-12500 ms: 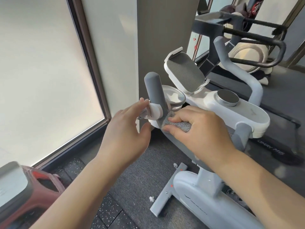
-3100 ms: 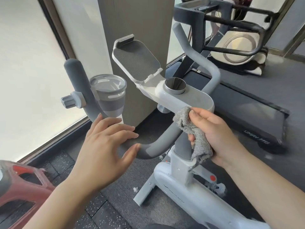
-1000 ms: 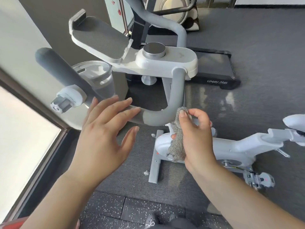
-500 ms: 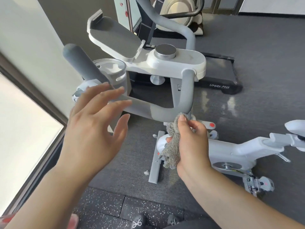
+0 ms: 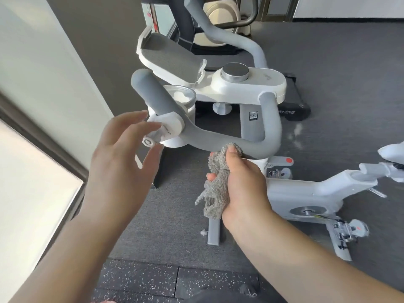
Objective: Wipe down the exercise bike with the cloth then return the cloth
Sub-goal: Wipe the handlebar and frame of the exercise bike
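While the right hand [image 5: 242,182] stays out of the lower frame, it is closed around a grey cloth [image 5: 215,189], bunched in the fist with the thumb pressing its top fold against the underside of the grey handlebar loop [image 5: 258,147] at frame centre. The loose end of the cloth hangs frayed below the palm. The left hand [image 5: 122,162] is spread, fingers apart, holding nothing; its fingertips lie just beside the white adjustment knob [image 5: 150,141] on the handlebar clamp, and contact cannot be confirmed.

Handling assessment: the cloth appears soft, light and limp, so it should conform to the rounded foam bar. A full-fist hold near its middle seems best, since the trailing end could snag on the knob. The exercise bike [image 5: 306,193] looks heavy and rigid, and the handlebar is a sound bracing point.

Containers: the cup holder [image 5: 181,95], centre frame behind the left grip, shows no contents. The tablet tray [image 5: 170,57] above it holds nothing.

Judged progress: wiping is under way and the cloth is not yet returned.
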The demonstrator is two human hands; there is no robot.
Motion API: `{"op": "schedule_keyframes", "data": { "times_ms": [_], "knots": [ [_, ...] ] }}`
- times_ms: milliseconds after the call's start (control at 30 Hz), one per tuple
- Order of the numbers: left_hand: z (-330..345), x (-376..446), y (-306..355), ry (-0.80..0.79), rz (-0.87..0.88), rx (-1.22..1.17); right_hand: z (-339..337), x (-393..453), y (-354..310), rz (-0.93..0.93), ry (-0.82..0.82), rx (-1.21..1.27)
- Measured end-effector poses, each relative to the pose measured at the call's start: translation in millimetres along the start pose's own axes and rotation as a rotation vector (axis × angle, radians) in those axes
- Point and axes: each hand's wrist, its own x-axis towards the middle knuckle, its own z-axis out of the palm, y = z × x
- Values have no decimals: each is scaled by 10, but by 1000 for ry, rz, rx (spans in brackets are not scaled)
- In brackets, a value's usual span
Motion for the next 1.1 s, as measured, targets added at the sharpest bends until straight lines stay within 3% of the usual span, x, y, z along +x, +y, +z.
{"op": "schedule_keyframes", "data": {
  "times_ms": [167, 600, 967, 1100],
  "knots": [
    [-9, 1, -91, -29, 72, -43, 206, -58, 72, 100, 12, 112],
    [-34, 97, -209, -48, 109, -73, 600, -224, 167, 226, -185, 271],
    [-24, 90, -240, -36, 110, -84, 422, -182, 122, 239, -196, 231],
    [-7, 78, -250, -23, 115, -80, 262, -167, 122, 148, -222, 63]
  ]
}}
